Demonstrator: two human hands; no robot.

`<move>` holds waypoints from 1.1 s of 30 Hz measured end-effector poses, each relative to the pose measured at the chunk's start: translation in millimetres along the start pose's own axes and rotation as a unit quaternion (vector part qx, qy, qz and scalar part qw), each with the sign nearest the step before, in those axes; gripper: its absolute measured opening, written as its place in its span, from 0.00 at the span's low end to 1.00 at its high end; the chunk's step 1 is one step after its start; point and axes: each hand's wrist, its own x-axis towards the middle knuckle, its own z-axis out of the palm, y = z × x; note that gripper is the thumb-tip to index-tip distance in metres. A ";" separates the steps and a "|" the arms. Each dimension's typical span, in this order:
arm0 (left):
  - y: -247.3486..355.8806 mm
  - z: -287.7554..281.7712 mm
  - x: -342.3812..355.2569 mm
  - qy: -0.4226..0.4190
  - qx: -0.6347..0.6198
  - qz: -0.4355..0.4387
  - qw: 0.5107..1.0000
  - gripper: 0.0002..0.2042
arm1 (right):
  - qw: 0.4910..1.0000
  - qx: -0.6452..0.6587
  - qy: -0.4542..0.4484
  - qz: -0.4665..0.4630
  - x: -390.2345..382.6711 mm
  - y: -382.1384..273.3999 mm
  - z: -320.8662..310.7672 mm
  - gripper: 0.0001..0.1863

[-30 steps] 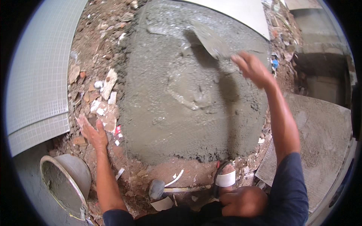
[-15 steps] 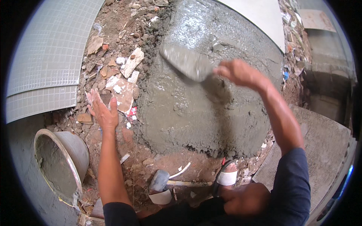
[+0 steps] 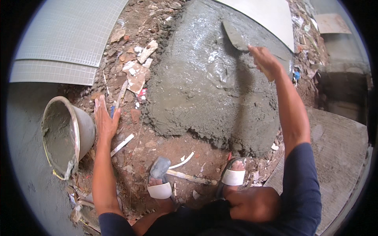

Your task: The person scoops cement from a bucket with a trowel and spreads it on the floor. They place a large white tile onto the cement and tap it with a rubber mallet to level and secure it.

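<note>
My right hand (image 3: 264,62) grips a cement-smeared trowel (image 3: 234,36), whose blade is over the upper right part of a wet grey mortar bed (image 3: 189,98). My left hand (image 3: 105,118) is open, fingers stretched out, above the rubble strip left of the bed. A long narrow tool (image 3: 123,90) with some blue on it lies just beside its fingers; I cannot tell if they touch. A bucket (image 3: 86,129) with grey mortar inside leans left of that hand. A mallet (image 3: 159,167) with a pale handle lies between my sandalled feet.
Stacked grey gridded tiles (image 3: 63,35) lie at the upper left, a pale tile (image 3: 264,15) beyond the bed. A grey board (image 3: 330,157) is at the lower right, below a dark recess (image 3: 338,90). Rubble (image 3: 134,74) borders the bed; a second bucket (image 3: 86,212) is at the lower left.
The trowel swept left, then moved back right and away from me over the mortar. The view has shifted, showing more foreground. My left hand remains outstretched over the rubble.
</note>
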 end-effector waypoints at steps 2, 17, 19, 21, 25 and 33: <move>-11.4 -18.4 -27.4 -0.004 0.025 0.010 1.000 0.39 | 0.998 -0.052 -0.019 0.002 8.4 -2.1 -4.2 0.29; 15.6 -34.8 -11.7 0.086 -0.040 0.118 0.989 0.36 | 0.974 -0.207 -0.060 -0.064 -230.4 49.5 139.3 0.24; 19.3 -31.8 -4.8 0.110 -0.058 0.136 0.983 0.36 | 0.982 -0.165 -0.013 -0.087 -250.3 46.9 150.1 0.23; 24.6 -30.1 -0.1 0.103 -0.073 0.130 0.983 0.36 | 0.984 -0.122 0.019 -0.129 -261.8 31.4 171.9 0.24; 50.4 -22.2 1.0 0.065 -0.099 0.148 0.982 0.37 | 0.971 -0.159 -0.047 -0.173 -249.1 -9.4 211.9 0.26; 77.2 -20.5 -1.2 0.057 -0.146 0.196 0.968 0.36 | 0.983 -0.135 0.118 0.038 -270.2 102.5 150.1 0.25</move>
